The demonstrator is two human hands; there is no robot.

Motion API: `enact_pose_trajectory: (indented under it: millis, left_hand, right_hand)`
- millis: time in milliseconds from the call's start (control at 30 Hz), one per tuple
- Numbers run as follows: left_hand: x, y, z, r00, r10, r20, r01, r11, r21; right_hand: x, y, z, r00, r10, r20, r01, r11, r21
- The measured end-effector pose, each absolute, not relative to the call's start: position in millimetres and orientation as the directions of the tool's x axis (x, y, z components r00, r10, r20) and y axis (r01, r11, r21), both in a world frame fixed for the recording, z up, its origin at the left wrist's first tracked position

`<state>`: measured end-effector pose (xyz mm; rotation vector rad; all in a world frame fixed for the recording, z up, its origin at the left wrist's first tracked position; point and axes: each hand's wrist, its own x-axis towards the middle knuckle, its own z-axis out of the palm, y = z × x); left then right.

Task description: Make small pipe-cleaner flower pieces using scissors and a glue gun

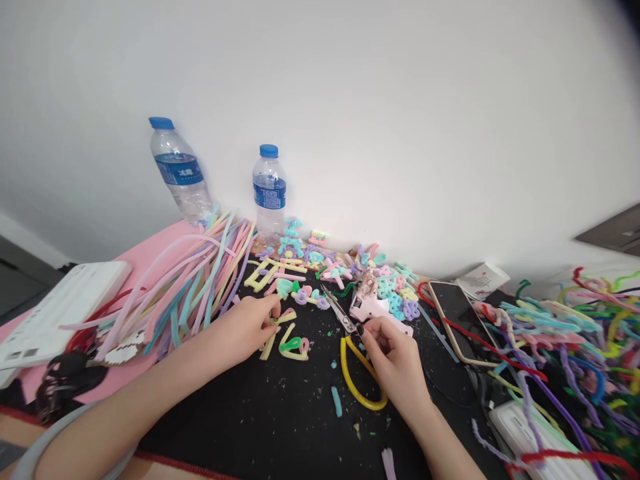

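My left hand (253, 323) is over the black mat (240, 413), its fingers bent together at short yellow and pink fuzzy pieces; what it grips, if anything, is hidden. Just right of it lies a bent yellow piece (294, 353) with green and pink loops. My right hand (390, 350) has thumb and fingertips pressed together beside the pivot of yellow-handled scissors (363, 387); whatever is between them is too small to name. The scissors' metal blades point up and left. Behind the right hand rests a pale pink glue gun (373, 308).
Two water bottles (179, 170) (270, 193) stand by the wall. Long pastel fuzzy stems (200, 280) lie at left near a white box (75, 307). A phone (460, 320) and tangled coloured stems (575, 373) are at right. Small flower shapes (395, 293) line the back.
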<state>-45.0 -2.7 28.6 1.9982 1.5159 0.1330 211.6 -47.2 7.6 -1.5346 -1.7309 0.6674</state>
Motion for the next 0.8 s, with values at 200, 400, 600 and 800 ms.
enact_pose_trajectory:
  millis: [200, 400, 600, 800]
  left_hand:
    - [-43.1, -4.1, 30.6, 0.355, 0.894, -0.275, 0.821, -0.156, 0.549]
    - [-44.6, -2.1, 32.2, 0.365, 0.894, -0.260, 0.826, -0.182, 0.533]
    - [-40.9, -3.8, 34.7, 0.347, 0.907, -0.240, 0.859, -0.204, 0.470]
    - [-37.7, -3.4, 34.4, 0.380, 0.906, -0.184, 0.839, -0.254, 0.482]
  right_hand:
    - [212.3, -46.7, 7.5, -0.030, 0.982, 0.189, 0.609, 0.168, -0.775]
    - [212.5, -47.2, 7.4, -0.026, 0.980, 0.197, 0.626, 0.170, -0.761]
    - [211.1, -47.3, 9.3, -0.027, 0.974, 0.225, 0.644, 0.189, -0.741]
    - [210.5, -48.4, 9.5, -0.038, 0.969, 0.246, 0.661, 0.209, -0.721]
